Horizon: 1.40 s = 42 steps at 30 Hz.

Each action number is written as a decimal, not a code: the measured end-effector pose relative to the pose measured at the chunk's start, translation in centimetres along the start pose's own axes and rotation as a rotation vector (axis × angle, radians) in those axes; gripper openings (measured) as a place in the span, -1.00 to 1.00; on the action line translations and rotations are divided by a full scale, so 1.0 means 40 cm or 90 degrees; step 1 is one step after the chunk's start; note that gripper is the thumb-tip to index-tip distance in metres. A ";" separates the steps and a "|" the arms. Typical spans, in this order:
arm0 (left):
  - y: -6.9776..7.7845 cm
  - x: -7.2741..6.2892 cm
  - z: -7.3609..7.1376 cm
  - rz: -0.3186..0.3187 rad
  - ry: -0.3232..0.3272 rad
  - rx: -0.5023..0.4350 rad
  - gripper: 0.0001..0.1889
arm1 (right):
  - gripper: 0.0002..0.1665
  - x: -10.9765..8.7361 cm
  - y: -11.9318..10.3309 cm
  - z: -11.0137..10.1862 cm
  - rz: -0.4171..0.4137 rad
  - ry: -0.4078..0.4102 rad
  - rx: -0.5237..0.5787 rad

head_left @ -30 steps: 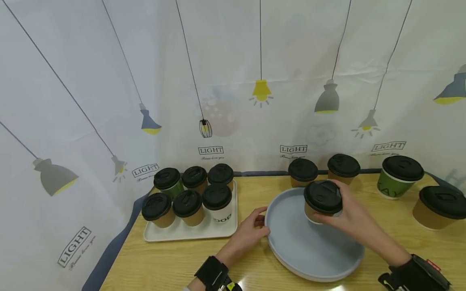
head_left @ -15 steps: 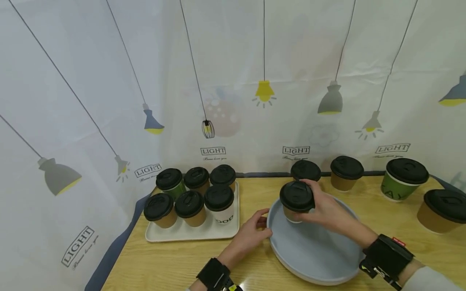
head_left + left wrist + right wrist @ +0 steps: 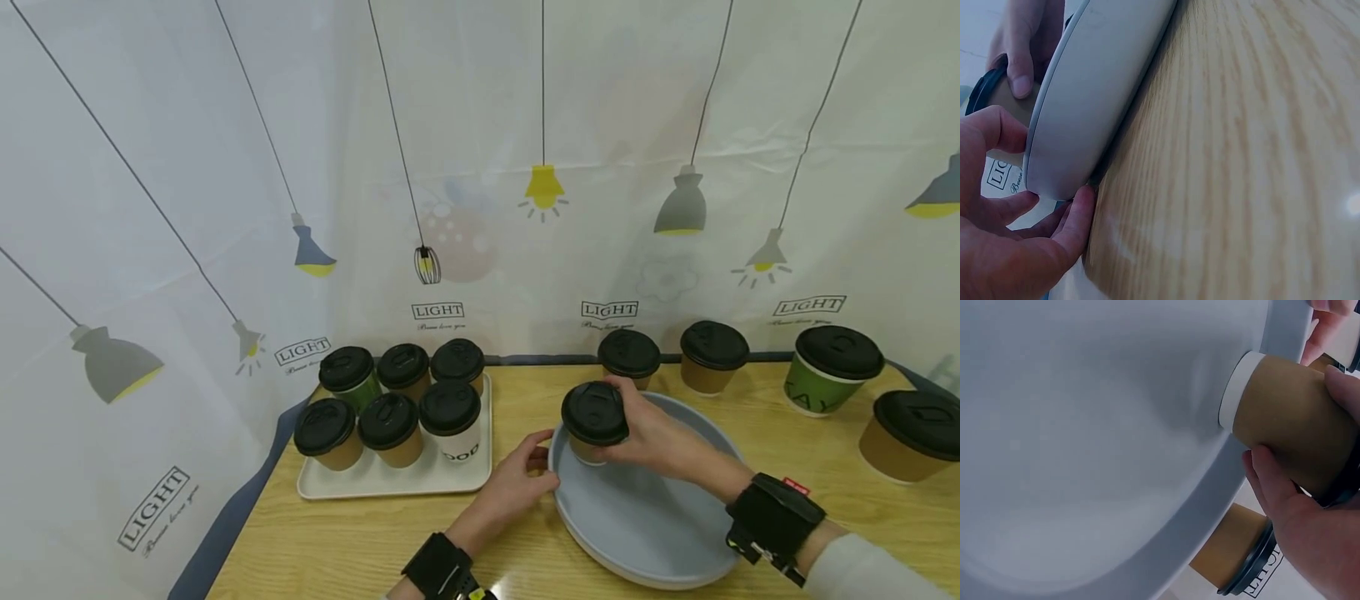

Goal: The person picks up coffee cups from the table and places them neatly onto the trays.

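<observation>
Probably squashy, the brown cup [image 3: 1291,419] needs gentle side-holding; right hand [image 3: 654,435] grips it, left hand [image 3: 516,482] pinches the plate [image 3: 645,529].

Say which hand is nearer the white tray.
Left: the left hand is just right of the white tray, holding the plate's edge; the right hand is farther right, gripping a cup.

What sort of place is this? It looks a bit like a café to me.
Possibly a staged tabletop set-up rather than a working café: a lamp-print sheet backs the wooden table, lidded cups stand about in small groups, and both arms wear black wristbands.
</observation>
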<state>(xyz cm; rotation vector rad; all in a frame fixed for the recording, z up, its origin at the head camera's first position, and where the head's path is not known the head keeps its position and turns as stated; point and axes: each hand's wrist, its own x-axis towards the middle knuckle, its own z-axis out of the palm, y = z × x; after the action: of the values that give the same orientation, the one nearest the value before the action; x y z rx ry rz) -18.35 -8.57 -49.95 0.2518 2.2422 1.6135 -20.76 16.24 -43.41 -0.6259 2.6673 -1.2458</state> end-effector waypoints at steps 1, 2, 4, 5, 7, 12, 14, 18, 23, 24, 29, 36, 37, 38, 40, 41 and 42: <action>0.001 0.000 0.001 -0.002 0.000 0.001 -0.27 | 0.34 0.001 -0.001 0.000 0.001 -0.001 -0.005; 0.003 0.000 0.001 -0.004 0.001 0.002 -0.27 | 0.34 0.001 -0.002 0.000 0.002 -0.002 -0.007; 0.005 -0.001 0.003 -0.007 0.001 0.001 -0.26 | 0.33 0.003 -0.003 -0.001 0.005 -0.003 -0.014; 0.006 -0.001 0.004 -0.004 0.001 0.003 -0.26 | 0.33 0.004 -0.004 -0.001 0.007 -0.004 -0.015; 0.009 0.000 0.006 0.000 0.003 0.010 -0.26 | 0.32 0.006 -0.006 -0.002 0.008 -0.004 -0.018; 0.012 0.001 0.012 0.002 0.004 0.025 -0.27 | 0.33 0.006 -0.007 -0.001 -0.005 -0.011 -0.021; 0.012 0.002 0.015 -0.003 0.004 0.023 -0.27 | 0.38 0.000 -0.005 -0.004 -0.009 -0.018 -0.031; 0.010 0.006 0.021 -0.007 0.007 0.018 -0.22 | 0.42 -0.028 0.000 -0.031 -0.022 -0.029 -0.049; 0.012 0.000 0.023 -0.001 0.027 0.038 -0.08 | 0.13 -0.082 0.013 -0.088 -0.018 0.010 -0.071; 0.013 -0.003 0.023 0.000 0.030 0.042 -0.06 | 0.03 -0.092 0.018 -0.096 -0.014 0.029 -0.076; 0.018 -0.016 0.021 0.017 0.034 0.067 -0.02 | -0.41 -0.143 0.062 -0.126 0.003 0.141 -0.081; 0.025 -0.026 0.022 0.024 0.001 0.093 -0.12 | -0.61 -0.206 0.134 -0.144 0.078 0.196 -0.152; 0.027 -0.027 0.022 0.023 -0.003 0.093 -0.13 | -0.60 -0.214 0.142 -0.145 0.090 0.194 -0.163; 0.030 -0.029 0.022 0.023 -0.005 0.089 -0.13 | -0.59 -0.221 0.149 -0.146 0.099 0.193 -0.174; 0.034 -0.035 0.021 0.023 -0.008 0.081 -0.14 | -0.58 -0.235 0.160 -0.147 0.114 0.195 -0.191; 0.036 -0.039 0.020 0.023 -0.009 0.071 -0.16 | -0.57 -0.241 0.164 -0.148 0.121 0.197 -0.198; 0.036 -0.043 0.020 0.024 -0.009 0.060 -0.18 | -0.56 -0.246 0.168 -0.148 0.127 0.197 -0.203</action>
<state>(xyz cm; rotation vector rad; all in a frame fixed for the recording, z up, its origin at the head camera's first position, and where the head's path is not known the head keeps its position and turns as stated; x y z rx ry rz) -16.57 -7.98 -48.49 0.3305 2.3192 1.5222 -15.64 28.38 -45.19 -0.2010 3.1241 -0.9396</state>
